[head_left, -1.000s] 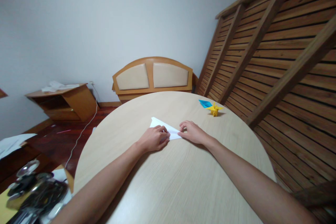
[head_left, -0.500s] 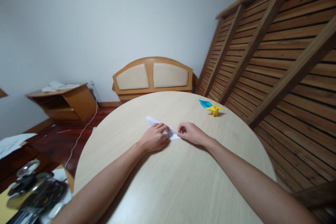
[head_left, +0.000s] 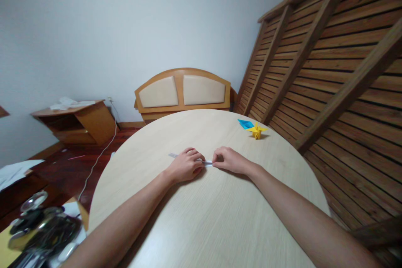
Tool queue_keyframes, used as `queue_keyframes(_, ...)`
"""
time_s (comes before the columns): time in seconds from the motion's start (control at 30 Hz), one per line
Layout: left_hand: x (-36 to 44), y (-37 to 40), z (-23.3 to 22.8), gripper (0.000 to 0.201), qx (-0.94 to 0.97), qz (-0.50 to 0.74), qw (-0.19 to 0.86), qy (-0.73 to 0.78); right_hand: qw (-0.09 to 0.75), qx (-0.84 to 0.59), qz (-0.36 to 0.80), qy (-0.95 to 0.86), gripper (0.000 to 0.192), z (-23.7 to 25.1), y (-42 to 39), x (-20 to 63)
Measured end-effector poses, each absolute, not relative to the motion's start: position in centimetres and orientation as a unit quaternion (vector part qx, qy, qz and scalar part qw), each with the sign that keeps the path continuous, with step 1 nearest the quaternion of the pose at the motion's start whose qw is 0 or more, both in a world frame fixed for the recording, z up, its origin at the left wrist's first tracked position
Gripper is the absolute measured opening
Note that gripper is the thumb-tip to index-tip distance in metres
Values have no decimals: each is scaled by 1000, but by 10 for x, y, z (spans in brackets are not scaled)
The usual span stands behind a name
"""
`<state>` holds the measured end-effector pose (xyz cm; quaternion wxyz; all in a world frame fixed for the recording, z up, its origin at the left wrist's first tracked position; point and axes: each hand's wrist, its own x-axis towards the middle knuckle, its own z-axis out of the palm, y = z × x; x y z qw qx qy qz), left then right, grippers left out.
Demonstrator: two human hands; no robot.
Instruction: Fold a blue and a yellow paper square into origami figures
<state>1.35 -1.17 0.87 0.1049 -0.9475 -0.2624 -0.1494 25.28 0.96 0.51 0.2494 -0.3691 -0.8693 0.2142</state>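
A narrow strip of folded white paper (head_left: 207, 163) lies on the round pale wooden table (head_left: 201, 226). My left hand (head_left: 187, 165) rests over its middle, with curled fingers gripping it, and covers most of the paper. Its left end pokes out beyond that hand. My right hand (head_left: 228, 160) pinches the right tip between thumb and index finger. Farther back on the right stands a yellow folded-paper figure (head_left: 257, 130). Beside it lies a blue folded-paper piece (head_left: 245, 124), partly behind the yellow one.
Beyond the table stands a wooden headboard (head_left: 182, 88) with cream panels. Wooden slats (head_left: 314, 79) lean along the right side. To the left are a low cabinet (head_left: 94, 123) with papers on top, a white cable (head_left: 96, 163) and a cluttered surface holding glass and dark items (head_left: 47, 230).
The broader white flap at the paper's upper left has come down, leaving a thinner strip in view. Both hands have stayed nearly in place, still on the paper.
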Motion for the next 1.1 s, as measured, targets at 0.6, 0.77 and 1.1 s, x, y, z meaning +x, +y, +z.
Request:
queue_keyframes(0.6,13,-11,4,17,-950,-113,109,-272,219,-294,216,-905,9,7,13,258)
queue_keyframes(0.77,13,-11,5,18,-949,-105,99,-281,221,-277,225,-908,10,8,13,260)
queue_keyframes(1.1,8,-17,14,22,-958,-117,27,-261,205,-301,230,-902,15,10,12,262)
